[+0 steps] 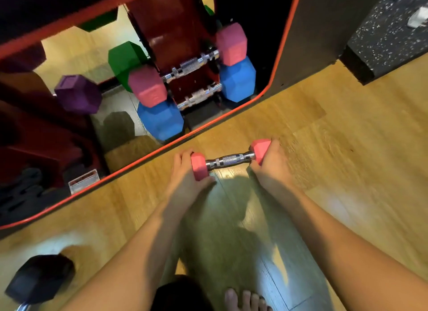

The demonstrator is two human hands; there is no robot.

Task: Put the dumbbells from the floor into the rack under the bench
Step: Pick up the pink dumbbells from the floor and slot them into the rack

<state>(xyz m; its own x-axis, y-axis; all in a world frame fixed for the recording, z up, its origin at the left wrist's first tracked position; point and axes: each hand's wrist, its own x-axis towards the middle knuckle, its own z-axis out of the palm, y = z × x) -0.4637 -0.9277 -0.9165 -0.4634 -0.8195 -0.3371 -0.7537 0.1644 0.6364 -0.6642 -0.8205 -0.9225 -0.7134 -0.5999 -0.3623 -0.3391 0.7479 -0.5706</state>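
Hands (231,169) gripping one pink dumbbell (230,160), two racked

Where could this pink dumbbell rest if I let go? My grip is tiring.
Bare wood floor lies right of the right hand, and between bench edge and black dumbbell. The rack is crowded with pink, blue dumbbells.

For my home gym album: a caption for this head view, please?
Both hands, left hand and right hand, grip a pink dumbbell beside the loaded rack.
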